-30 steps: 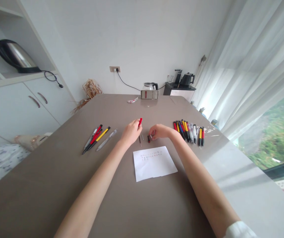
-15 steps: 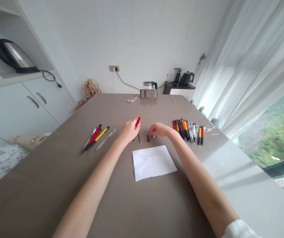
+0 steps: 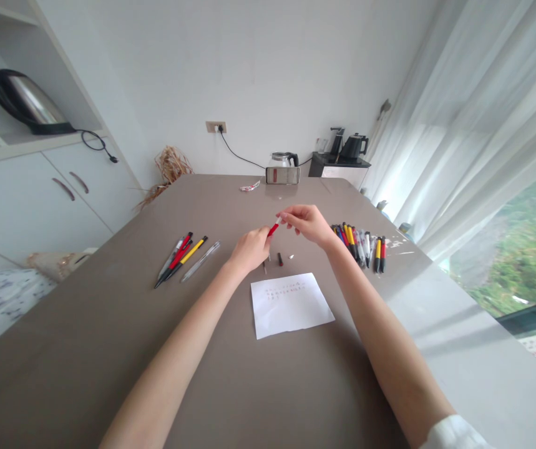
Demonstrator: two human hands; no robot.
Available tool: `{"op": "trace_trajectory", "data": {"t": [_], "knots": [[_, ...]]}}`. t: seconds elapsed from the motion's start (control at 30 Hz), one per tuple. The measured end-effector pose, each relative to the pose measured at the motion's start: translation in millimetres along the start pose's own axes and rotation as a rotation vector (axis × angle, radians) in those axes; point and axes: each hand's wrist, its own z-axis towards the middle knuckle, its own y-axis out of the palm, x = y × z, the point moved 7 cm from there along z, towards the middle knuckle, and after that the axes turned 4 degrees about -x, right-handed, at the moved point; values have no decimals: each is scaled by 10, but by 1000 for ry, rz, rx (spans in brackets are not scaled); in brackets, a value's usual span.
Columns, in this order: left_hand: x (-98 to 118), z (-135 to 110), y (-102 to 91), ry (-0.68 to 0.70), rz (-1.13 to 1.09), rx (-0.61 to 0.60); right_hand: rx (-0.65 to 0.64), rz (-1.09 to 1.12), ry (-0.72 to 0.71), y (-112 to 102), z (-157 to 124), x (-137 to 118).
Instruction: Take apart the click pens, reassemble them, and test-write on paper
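Note:
My left hand [image 3: 250, 249] is closed around a red pen barrel [image 3: 273, 229], which tilts up toward the right. At its upper end, my right hand [image 3: 309, 222] pinches a small whitish pen part [image 3: 279, 219]; whether that part sits inside the barrel or only touches it I cannot tell. Below the hands, a short black-and-red pen piece [image 3: 280, 259] lies on the table, with a tiny white piece [image 3: 291, 256] to its right. A thin pen refill [image 3: 264, 267] is partly covered by my left hand. Nearer to me is a white sheet of paper [image 3: 291, 305] with handwriting on it.
Several pens [image 3: 178, 259] in grey, red, yellow and clear lie to the left. A row of several mixed pens [image 3: 359, 246] is on the right. At the table's far edge, a phone [image 3: 282, 176] stands before a glass pot [image 3: 282, 159], beside a crumpled wrapper [image 3: 249, 186].
My right hand has lifted from the table and moved up to the barrel's tip with a small whitish part. The left hand has shifted slightly right with the barrel. A tiny white piece is now uncovered.

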Motion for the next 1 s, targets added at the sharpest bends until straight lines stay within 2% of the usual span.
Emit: {"op": "trace_trajectory", "data": {"t": [0.33, 0.53, 0.63, 0.73, 0.83, 1.0], "knots": [[18, 12, -33, -16, -7, 4, -19, -133, -26, 24, 4, -15], [-2, 21, -29, -48, -83, 5, -111, -178, 52, 21, -21, 3], [-39, 31, -26, -69, -156, 17, -123, -345, 101, -60, -23, 88], [-73, 46, -19, -85, -258, 26, -299, -568, 166, 17, -30, 298], [-89, 63, -7, -81, -359, 38, -474, -660, 251, 164, -67, 554], [-95, 78, 40, -74, -469, 24, -609, -700, 328, 322, -128, 763]]}}
